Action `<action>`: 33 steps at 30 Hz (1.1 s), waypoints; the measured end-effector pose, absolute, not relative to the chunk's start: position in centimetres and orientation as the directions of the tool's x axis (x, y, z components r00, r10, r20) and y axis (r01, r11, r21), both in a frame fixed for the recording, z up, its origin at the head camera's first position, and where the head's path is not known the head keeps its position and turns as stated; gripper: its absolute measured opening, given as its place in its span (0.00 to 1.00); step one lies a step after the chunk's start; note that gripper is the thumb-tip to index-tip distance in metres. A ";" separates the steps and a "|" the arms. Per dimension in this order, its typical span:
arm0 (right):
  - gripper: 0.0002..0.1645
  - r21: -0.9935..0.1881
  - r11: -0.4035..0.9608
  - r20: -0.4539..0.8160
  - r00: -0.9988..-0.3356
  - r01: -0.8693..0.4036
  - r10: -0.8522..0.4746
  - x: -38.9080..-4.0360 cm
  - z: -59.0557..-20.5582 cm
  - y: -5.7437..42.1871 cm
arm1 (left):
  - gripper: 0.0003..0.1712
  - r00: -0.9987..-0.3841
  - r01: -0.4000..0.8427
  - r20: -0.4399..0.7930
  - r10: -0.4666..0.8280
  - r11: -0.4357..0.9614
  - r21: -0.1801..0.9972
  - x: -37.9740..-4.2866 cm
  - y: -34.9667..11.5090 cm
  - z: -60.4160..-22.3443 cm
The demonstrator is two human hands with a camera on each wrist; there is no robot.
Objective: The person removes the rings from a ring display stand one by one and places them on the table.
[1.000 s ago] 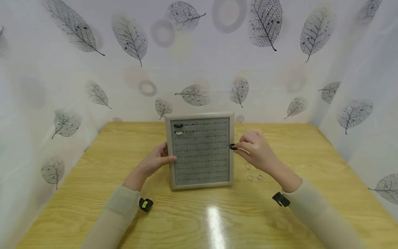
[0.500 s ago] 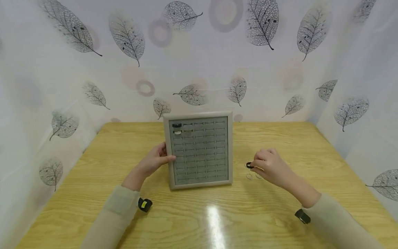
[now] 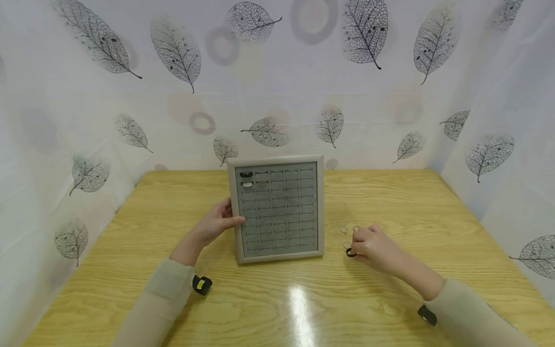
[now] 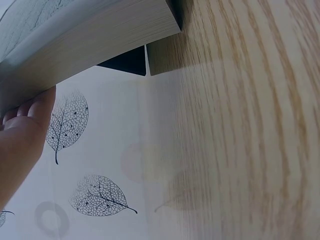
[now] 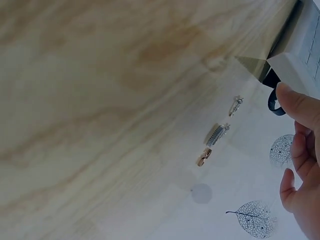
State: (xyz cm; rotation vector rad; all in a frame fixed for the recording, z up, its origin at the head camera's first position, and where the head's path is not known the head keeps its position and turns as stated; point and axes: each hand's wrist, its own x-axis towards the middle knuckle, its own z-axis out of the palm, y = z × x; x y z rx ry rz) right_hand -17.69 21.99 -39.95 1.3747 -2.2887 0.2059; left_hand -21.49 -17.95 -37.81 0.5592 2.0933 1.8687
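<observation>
A grey padded ring display board in a pale frame stands tilted up on the table. My left hand holds its left side, thumb on the front and fingers behind the frame. In the board's top left corner sit a black ring and, below it, a whitish ring. My right hand pinches another black ring between thumb and finger, low over the table right of the board. The right wrist view shows this black ring at the thumb tip.
Near the right hand lie a thin ring, another ring and a third ring, which the held one partly overlaps in the head view. Leaf-print cloth hangs behind and beside the wooden table.
My right hand has moved from the board's right edge down and rightward to the loose rings, still pinching the black ring. The left hand keeps its hold on the board.
</observation>
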 end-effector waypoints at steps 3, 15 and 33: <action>0.14 0.087 0.489 0.425 -0.411 -0.868 -0.806 -17.4 -40.1 22.0 | 0.35 -0.887 0.101 0.046 0.459 0.096 0.990 -21.5 -17.9 -37.8; 0.12 0.067 0.514 0.348 -0.463 -0.855 -0.815 -17.3 -40.8 22.2 | 0.37 -0.894 0.088 0.030 0.447 0.109 0.990 -21.3 -18.0 -37.7; 0.12 0.043 0.551 0.225 -0.530 -0.833 -0.818 -16.8 -40.9 22.4 | 0.36 -0.886 0.088 0.037 0.461 0.089 0.992 -21.4 -18.0 -37.7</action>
